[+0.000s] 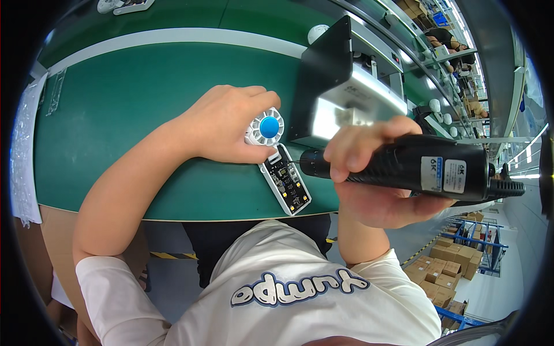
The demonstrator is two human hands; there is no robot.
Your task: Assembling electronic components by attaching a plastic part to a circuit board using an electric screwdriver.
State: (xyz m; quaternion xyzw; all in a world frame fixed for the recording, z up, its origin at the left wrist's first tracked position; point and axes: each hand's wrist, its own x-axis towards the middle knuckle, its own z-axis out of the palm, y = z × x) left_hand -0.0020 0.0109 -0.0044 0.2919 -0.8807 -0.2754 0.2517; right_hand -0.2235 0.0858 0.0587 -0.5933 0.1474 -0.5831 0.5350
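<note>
Person's left forearm (pixel 138 167) is angling forward and inward from a bent elbow (pixel 92 230); left hand (pixel 231 124) is clasping, palm down, thumb (pixel 258 153) nearside. Right hand (pixel 372 202) is gripping, fingers (pixel 348 151) curled, riding higher. Right forearm (pixel 359 239) is showing partly beneath.

Large pale lettering (pixel 300 290) outlined in dark blue is seen upside down across the front of the white shirt (pixel 288 320) at the near side. On the black power tool (pixel 407 164) at the right, a pale rectangular label (pixel 431 173) with blue and dark print is stuck just left of a second label (pixel 455 176), whose finer print cannot be made out. Faint dark characters (pixel 359 89) are printed on the shiny metal machine (pixel 346 102), far right.
</note>
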